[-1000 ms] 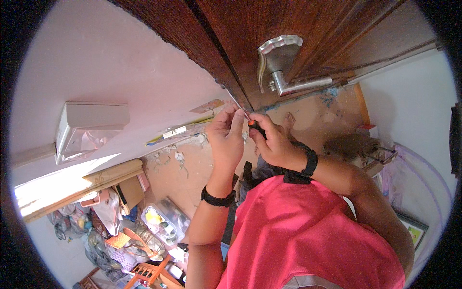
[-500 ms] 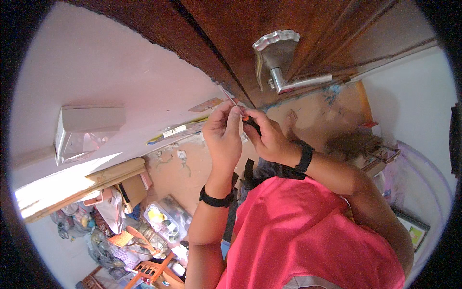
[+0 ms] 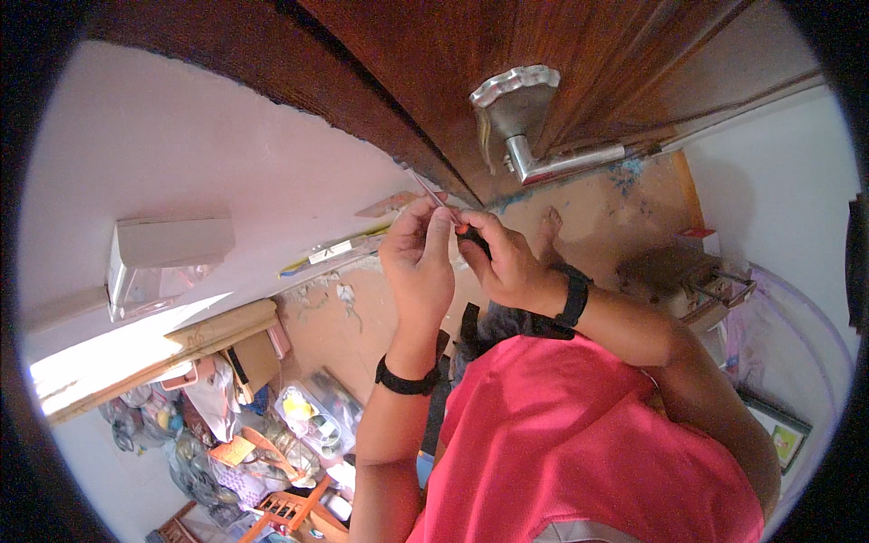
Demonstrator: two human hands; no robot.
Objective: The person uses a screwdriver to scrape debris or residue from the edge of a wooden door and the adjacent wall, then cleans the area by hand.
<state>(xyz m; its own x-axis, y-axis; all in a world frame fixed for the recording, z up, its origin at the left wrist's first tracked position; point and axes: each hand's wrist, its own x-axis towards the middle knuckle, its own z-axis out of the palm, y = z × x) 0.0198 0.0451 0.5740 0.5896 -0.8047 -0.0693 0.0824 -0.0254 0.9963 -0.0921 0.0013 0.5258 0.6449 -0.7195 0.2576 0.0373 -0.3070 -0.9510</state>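
Observation:
My right hand point(image 3: 511, 264) is closed around the black and orange handle of a screwdriver point(image 3: 422, 184). The fingers of my left hand point(image 3: 419, 258) pinch its thin metal shaft just ahead of the handle. The shaft slants up and left, and its tip is at the ragged edge where the pale wall point(image 3: 235, 136) meets the dark brown wooden door frame point(image 3: 362, 118). Whether the tip touches the wall or the wood I cannot tell. Right of my hands is the wooden door point(image 3: 434, 54) with a silver lever handle point(image 3: 570, 166).
A white box point(image 3: 167, 262) sticks out from the wall at left. Along the wall's foot lies a long yellow strip point(image 3: 312, 262). Bags and a clear plastic bin point(image 3: 312, 416) crowd the lower left. A low wooden piece point(image 3: 724, 290) stands at right. Debris dots the floor point(image 3: 317, 317).
The view has shifted slightly, so the wall, door and lever handle sit a little differently in the picture. Both hands keep the same hold on the screwdriver.

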